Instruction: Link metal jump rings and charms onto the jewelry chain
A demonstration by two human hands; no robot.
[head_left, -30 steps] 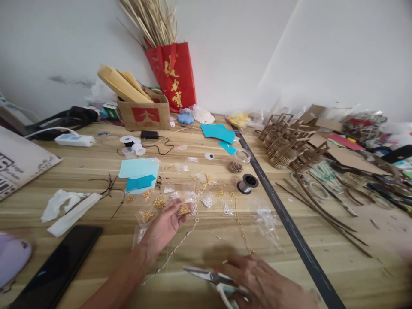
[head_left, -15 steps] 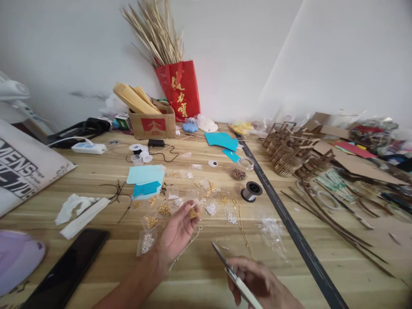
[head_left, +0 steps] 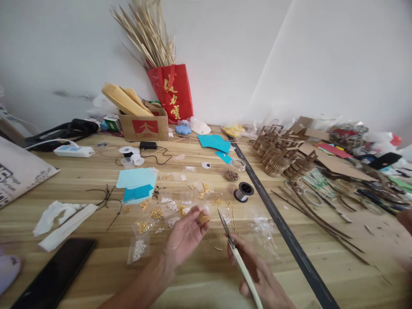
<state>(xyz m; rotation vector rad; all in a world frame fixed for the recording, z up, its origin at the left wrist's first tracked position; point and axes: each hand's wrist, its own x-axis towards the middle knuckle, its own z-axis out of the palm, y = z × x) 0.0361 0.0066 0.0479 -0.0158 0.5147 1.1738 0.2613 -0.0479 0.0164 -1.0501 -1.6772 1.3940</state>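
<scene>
My left hand (head_left: 188, 234) is palm up, its thumb and fingertips closed on a small golden-brown piece (head_left: 204, 218). My right hand (head_left: 254, 270) grips a pointed metal tool with a white handle (head_left: 243, 269); whether it is pliers or scissors I cannot tell. The tool's tip points up and away, just right of the piece and apart from it. Beyond the hands lie small clear bags of gold findings (head_left: 156, 213) and silver rings (head_left: 139, 249). A gold chain (head_left: 233, 219) lies behind my right hand, partly covered.
A wire spool (head_left: 243, 192) and a bowl of beads (head_left: 231, 175) stand farther back. Left are a phone (head_left: 53, 274) and teal cards (head_left: 137, 180). Small woven baskets (head_left: 277, 156) and bent strips (head_left: 322, 223) fill the right. Another person's hand (head_left: 406, 219) shows at the right edge.
The view has turned slightly right. My left hand with the golden-brown piece and the tool tip have come closer together. The silver chain below my left hand no longer shows.
</scene>
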